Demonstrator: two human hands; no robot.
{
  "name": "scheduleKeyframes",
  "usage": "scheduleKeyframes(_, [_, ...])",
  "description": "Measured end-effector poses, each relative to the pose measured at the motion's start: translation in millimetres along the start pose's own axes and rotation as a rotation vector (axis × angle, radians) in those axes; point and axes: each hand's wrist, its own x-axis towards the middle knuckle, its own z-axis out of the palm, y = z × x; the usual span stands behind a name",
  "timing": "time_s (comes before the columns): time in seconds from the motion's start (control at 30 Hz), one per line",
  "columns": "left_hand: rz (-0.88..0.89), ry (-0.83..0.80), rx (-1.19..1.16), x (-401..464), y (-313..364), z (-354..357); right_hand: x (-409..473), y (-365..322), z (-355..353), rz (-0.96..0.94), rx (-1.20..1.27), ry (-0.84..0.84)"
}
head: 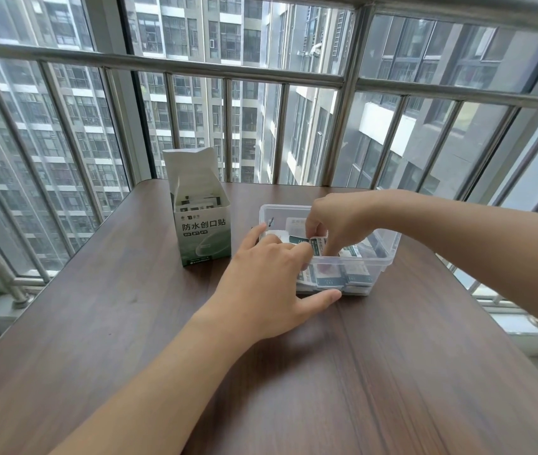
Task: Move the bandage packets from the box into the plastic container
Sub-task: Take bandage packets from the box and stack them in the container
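A white and green bandage box (202,236) stands upright with its lid flaps open at the middle of the table; several packets show inside its top. To its right sits a clear plastic container (389,254) holding several white and teal bandage packets (336,277). My right hand (343,221) reaches down into the container and pinches a packet (318,246) between thumb and fingers. My left hand (270,277) lies over the container's near left corner, fingers spread straight, the thumb along its front wall.
A dark wooden table (293,372) carries everything. Its far edge meets a metal railing (195,70) with glass; high-rise buildings lie beyond. The table's left and right edges drop off beside window ledges.
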Motion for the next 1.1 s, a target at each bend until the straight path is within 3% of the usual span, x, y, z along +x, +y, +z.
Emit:
scheduleKeyframes(0.3, [0.003,-0.009,0.01,-0.6,1.7,-1.1,-1.2,7.6,-4.1,0.016,0.161,-0.068])
scheduleKeyframes(0.5, [0.023,0.019,-0.022,-2.9,1.4,-2.3,-4.2,7.3,-9.4,-0.02,0.255,-0.017])
scheduleKeyframes(1.1, [0.024,0.025,-0.005,-1.0,0.8,-2.3,10.4,-19.7,-1.7,-0.07,0.257,0.044])
